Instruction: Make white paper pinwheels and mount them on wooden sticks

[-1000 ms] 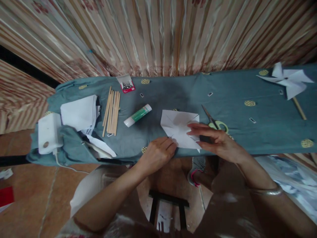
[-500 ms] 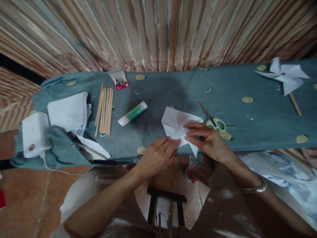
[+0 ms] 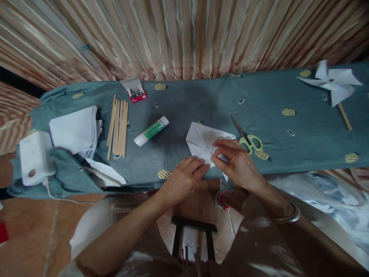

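A white sheet of paper (image 3: 198,132) with cut slits and creases lies at the table's near edge, one pointed corner hanging toward me. My left hand (image 3: 187,173) is closed over its near-left edge, fingers pressed together and holding it down. My right hand (image 3: 235,159) pinches a part of the paper near its middle, thumb and forefinger close together; the exact bit between them is hard to see. Just right of that hand lie scissors (image 3: 249,141) with light green handles. A green and white glue stick (image 3: 151,131) rests to the left of the paper.
Several wooden sticks (image 3: 118,127) lie beside a stack of white paper (image 3: 73,129). An open red box (image 3: 138,98) holds small metal pieces. A white device with a cord (image 3: 36,157) sits far left. A finished paper pinwheel (image 3: 331,82) lies far right on the green cloth (image 3: 259,92).
My right fingers have moved slightly left and closed together over the middle of the paper. My left hand has stayed on its near edge. The view has shifted a little.
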{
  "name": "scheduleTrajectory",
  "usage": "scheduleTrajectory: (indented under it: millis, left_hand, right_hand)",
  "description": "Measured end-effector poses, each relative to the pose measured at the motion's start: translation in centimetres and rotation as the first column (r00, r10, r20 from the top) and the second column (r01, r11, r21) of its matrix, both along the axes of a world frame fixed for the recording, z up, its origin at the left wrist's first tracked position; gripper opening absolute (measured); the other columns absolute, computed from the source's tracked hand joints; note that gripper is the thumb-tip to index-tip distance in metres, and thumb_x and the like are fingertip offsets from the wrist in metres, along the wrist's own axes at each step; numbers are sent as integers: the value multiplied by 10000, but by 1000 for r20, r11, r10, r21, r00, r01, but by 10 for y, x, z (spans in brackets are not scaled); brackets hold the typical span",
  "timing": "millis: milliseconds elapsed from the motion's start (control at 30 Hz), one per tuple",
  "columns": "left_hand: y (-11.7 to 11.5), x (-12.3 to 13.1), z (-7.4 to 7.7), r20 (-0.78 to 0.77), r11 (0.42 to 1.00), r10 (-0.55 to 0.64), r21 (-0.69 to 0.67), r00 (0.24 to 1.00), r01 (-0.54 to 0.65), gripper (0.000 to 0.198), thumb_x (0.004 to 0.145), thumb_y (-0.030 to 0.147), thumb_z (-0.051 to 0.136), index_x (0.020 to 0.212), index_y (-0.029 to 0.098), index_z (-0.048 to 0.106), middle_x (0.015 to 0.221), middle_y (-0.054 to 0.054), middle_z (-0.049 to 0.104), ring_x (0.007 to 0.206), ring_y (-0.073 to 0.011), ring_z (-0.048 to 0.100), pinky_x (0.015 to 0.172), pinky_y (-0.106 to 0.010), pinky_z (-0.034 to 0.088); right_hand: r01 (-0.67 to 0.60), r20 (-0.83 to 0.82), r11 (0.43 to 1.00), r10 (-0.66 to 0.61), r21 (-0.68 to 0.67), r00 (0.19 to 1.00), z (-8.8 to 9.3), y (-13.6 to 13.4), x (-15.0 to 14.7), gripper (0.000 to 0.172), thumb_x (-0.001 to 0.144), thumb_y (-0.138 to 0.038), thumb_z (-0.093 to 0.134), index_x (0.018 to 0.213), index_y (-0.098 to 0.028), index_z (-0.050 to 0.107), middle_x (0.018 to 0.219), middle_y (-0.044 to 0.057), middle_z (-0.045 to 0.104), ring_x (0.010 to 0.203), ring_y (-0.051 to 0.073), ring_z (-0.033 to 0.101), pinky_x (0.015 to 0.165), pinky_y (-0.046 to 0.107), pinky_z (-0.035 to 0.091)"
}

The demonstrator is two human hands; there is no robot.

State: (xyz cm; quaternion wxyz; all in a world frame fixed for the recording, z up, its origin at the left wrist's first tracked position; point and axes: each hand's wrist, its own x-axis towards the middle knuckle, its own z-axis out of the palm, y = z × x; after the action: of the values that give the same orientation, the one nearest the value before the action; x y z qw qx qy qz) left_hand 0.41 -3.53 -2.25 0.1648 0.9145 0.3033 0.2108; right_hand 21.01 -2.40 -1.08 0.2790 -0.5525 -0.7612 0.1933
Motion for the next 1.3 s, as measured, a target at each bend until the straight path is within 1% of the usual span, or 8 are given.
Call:
scheduleTrajectory:
  millis: [267, 400, 533, 700, 900, 1100, 1300]
  left_hand:
    - [1, 1, 3, 2, 1000, 7, -14, 1000, -7, 240, 962, 160, 449, 1155, 118, 585, 1039, -103, 632, 983, -209, 569, 839, -381, 551]
    - [0, 0, 2, -9, 1000, 7, -24, 1000, -8, 240, 968, 163, 438, 1153, 126, 586, 1043, -104, 631, 994, -208, 571, 839, -384, 549]
    - [0, 1, 1, -5, 1000, 13, -4, 1000, -13, 235, 970, 172, 441, 1145, 125, 589, 1027, -99, 634, 982, -211, 571, 831, -384, 548]
    - [0, 2, 2, -5, 1000, 14, 7, 1000, -14, 233, 965, 167, 447, 1136, 112, 596, 1014, -101, 634, 972, -208, 570, 830, -375, 548]
    - [0, 1, 1, -18, 1000, 10, -14, 1000, -11, 237, 964, 168, 443, 1136, 112, 596, 1005, -108, 631, 975, -211, 574, 826, -385, 550]
    - [-1, 1, 1, -12, 1000, 12, 14, 1000, -12, 233, 955, 154, 462, 1139, 100, 594, 1024, -108, 637, 988, -219, 567, 844, -386, 547]
    - [-1, 1, 2, -32, 1000, 17, 13, 999, -17, 232, 969, 174, 444, 1130, 109, 597, 1028, -105, 638, 968, -214, 569, 823, -381, 545]
  right_hand:
    - [20, -9, 1000, -20, 8, 1000, -2, -2, 1, 41, 829, -228, 614, 790, -220, 625, 1112, 86, 669, 1095, 279, 592, 947, 476, 479]
    - [26, -17, 1000, -26, -3, 1000, -2, -2, 1, 53, 831, -237, 606, 783, -227, 625, 1115, 80, 670, 1101, 280, 594, 956, 486, 472]
    - [26, -12, 1000, -26, -16, 1000, -2, -2, 1, 63, 831, -245, 613, 775, -223, 630, 1122, 79, 671, 1104, 276, 591, 955, 476, 476]
    - [15, 1, 1000, -15, -2, 1000, -3, -2, 2, 68, 844, -262, 620, 791, -224, 638, 1134, 76, 671, 1113, 276, 585, 954, 471, 478]
    - [-12, 11, 1000, 12, 12, 1000, -5, -3, 4, 87, 865, -297, 602, 856, -229, 656, 1161, 69, 662, 1140, 282, 574, 979, 484, 460]
    - [-36, 28, 999, 35, 25, 999, -4, -5, 3, 107, 891, -279, 577, 953, -235, 651, 1186, 73, 650, 1160, 280, 556, 1009, 481, 438]
    - [-66, 53, 997, 63, 50, 997, -5, -7, 1, 212, 918, -260, 520, 1061, -222, 672, 1236, 94, 620, 1175, 290, 537, 1024, 506, 428]
